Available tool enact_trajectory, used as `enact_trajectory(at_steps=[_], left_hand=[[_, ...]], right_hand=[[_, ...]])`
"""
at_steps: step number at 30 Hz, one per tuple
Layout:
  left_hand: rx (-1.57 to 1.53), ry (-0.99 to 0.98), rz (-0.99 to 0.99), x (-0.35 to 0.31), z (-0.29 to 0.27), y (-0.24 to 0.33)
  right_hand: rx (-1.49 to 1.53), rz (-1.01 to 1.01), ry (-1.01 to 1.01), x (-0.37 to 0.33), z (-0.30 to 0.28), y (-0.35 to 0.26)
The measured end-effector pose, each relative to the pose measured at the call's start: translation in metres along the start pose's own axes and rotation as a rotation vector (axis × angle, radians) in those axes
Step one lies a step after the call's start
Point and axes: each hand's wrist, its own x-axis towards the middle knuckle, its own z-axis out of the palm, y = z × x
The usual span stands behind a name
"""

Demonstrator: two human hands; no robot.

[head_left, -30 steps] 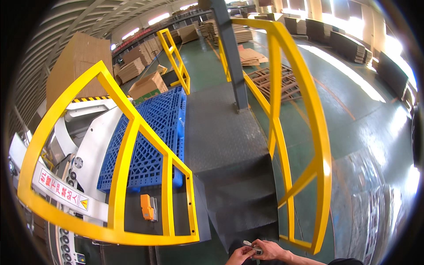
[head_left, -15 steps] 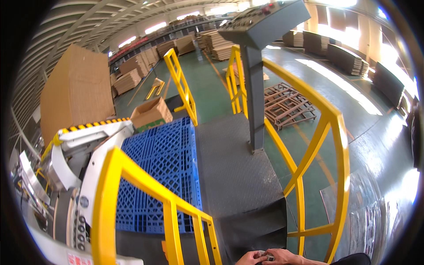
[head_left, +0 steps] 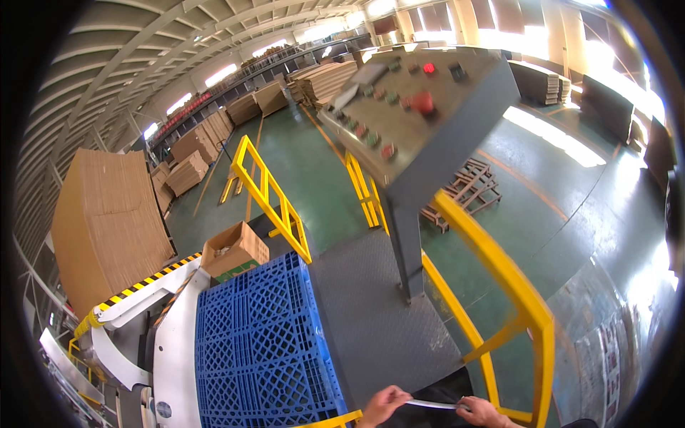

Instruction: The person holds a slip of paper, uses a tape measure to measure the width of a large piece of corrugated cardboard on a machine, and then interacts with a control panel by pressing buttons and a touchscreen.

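Bottom edge, right of center: left hand (head_left: 386,404) and right hand (head_left: 481,413), fingers closed on a thin white strip (head_left: 432,404) running between them. Gray platform (head_left: 378,307) extends up-frame from hands; blue pallet (head_left: 264,342) borders it left, yellow railing (head_left: 514,278) right. Control panel (head_left: 457,107) overhangs, upper center-right; button markings too small to read. Green floor (head_left: 300,164) stretches beyond, upper center. Carton (head_left: 250,246), left of center: green print, unreadable.
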Motion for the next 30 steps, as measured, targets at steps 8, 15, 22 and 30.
enact_trajectory(at_steps=[8,15,22,30], left_hand=[[-0.191,0.722,0.03,-0.007,-0.098,0.246],[-0.247,1.241,0.005,0.0,-0.161,0.235],[-0.29,1.536,-0.26,0.023,-0.259,0.219],[-0.293,1.352,-0.122,-0.019,-0.36,0.441]], right_hand=[[0.224,0.39,-0.477,0.108,-0.086,-0.073],[-0.037,0.343,-0.663,0.205,-0.076,-0.127],[-0.283,0.098,-0.499,0.249,-0.101,-0.167],[-0.18,-0.006,-0.394,0.349,-0.133,-0.439]])
